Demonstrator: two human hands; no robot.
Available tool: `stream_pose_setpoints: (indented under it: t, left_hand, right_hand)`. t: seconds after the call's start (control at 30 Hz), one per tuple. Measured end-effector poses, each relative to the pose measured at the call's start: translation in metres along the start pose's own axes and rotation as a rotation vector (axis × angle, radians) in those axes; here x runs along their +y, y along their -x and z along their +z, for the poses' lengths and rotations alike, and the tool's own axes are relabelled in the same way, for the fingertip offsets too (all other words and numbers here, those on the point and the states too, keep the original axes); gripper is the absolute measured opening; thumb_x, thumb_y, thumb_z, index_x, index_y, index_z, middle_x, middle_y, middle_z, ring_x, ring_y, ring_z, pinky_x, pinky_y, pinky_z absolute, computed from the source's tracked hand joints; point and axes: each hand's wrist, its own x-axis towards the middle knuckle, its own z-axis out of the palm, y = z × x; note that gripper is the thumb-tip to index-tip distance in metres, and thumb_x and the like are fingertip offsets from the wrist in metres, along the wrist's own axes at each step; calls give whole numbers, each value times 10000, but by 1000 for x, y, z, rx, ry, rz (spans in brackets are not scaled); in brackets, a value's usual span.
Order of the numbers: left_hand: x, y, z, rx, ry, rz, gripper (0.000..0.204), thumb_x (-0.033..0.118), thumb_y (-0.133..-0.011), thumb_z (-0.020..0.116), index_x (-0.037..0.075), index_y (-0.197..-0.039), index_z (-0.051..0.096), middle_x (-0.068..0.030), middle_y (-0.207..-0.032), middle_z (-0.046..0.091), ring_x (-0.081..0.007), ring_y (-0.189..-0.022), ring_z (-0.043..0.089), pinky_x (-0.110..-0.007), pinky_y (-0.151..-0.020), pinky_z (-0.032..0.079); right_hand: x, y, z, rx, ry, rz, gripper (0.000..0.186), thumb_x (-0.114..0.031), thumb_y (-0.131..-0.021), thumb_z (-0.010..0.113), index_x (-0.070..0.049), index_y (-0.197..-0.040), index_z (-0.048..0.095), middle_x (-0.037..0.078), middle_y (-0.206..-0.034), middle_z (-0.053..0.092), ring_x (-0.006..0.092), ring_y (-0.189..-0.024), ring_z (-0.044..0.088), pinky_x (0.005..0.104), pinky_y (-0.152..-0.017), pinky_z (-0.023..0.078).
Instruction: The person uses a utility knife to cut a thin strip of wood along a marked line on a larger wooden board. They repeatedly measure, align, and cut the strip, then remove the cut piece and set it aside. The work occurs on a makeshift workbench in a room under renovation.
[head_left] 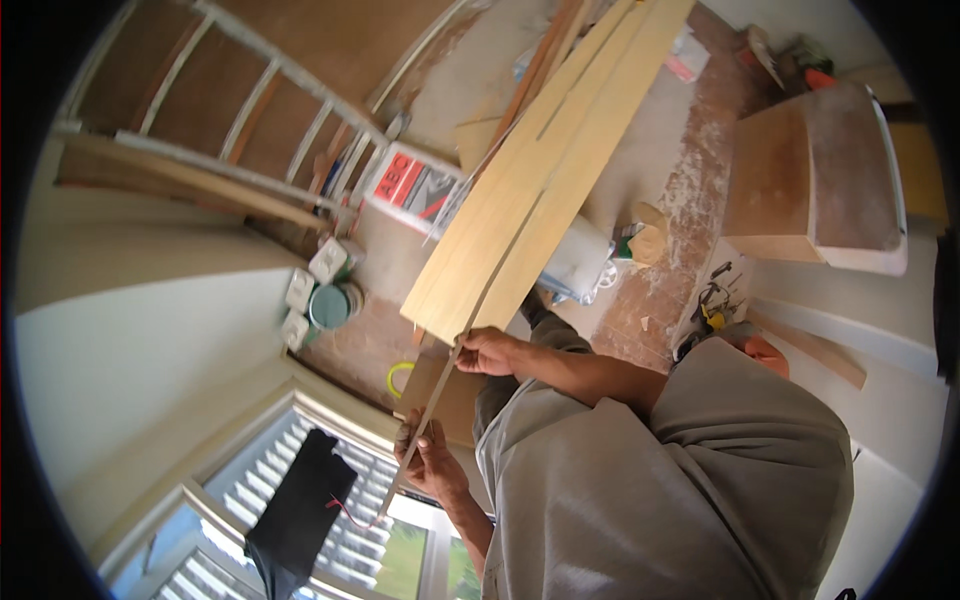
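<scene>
A long, thin grey-brown strip (424,413) runs slantwise past the near end of a pale wooden board (455,275). My right hand (487,352) pinches the strip right at the board's end edge. Farther down, my left hand (430,460) grips the same strip near its lower end, fingers curled around it. Beyond my right hand a dark narrow line continues up along the board; I cannot tell whether it is the strip or a gap. Whether the strip is wood or metal does not show.
A ladder (285,65) lies at the upper left, near a red-and-white printed bag (415,187). Paint cans (332,306) stand by the wall. A brown cabinet (815,170) is at the right. Below left, a black cloth-like item (300,510) hangs before the window.
</scene>
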Motion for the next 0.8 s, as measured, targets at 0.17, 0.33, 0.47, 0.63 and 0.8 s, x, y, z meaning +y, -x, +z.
stream_pose_setpoints:
  t: [0.17, 0.33, 0.47, 0.63, 0.8]
  left_hand:
    - [-10, -19, -2, -45, -112, -57, 442, 339, -994, 710, 12, -1255, 569, -192, -1381, 629, -301, -1238, 640, -431, -991, 570]
    - [-34, -48, -54, -9, -298, -23, 430, 329, -1001, 706, -17, -1208, 557, -201, -1311, 652, -293, -1141, 661, -412, -897, 598]
    - [-52, -63, -62, 86, -115, -128, 347, 243, -983, 726, -31, -1125, 567, -203, -1221, 682, -315, -1004, 689, -408, -771, 600]
    - [-64, -81, -119, 83, -245, -74, 310, 195, -942, 752, -26, -1122, 628, -241, -1214, 689, -337, -1018, 701, -395, -818, 586]
    - [-91, -66, -93, 23, -444, -145, 315, 204, -940, 751, -21, -1126, 632, -241, -1206, 691, -338, -1020, 701, -399, -826, 583]
  right_hand:
    - [-33, 16, -14, 58, 437, 76, 310, -341, -1066, 586, -38, -1007, 621, 98, -936, 697, 236, -823, 700, 395, -792, 602]
    - [-61, 73, -90, 419, 1350, -342, 663, -448, -1040, 430, -54, -542, 622, 119, -498, 581, 263, -561, 634, 413, -640, 525]
    - [-69, 149, -233, 596, 2246, -418, 241, -341, -796, 709, -133, -915, 680, 154, -723, 683, 386, -723, 697, 519, -655, 529]
    - [-7, 242, -271, 1093, 1364, -19, 375, -359, -922, 607, -28, -828, 756, 210, -773, 721, 352, -777, 732, 466, -693, 558]
    - [55, 285, -272, 1046, 1034, 352, 389, -372, -920, 611, -16, -908, 768, 256, -928, 731, 388, -910, 723, 472, -747, 565]
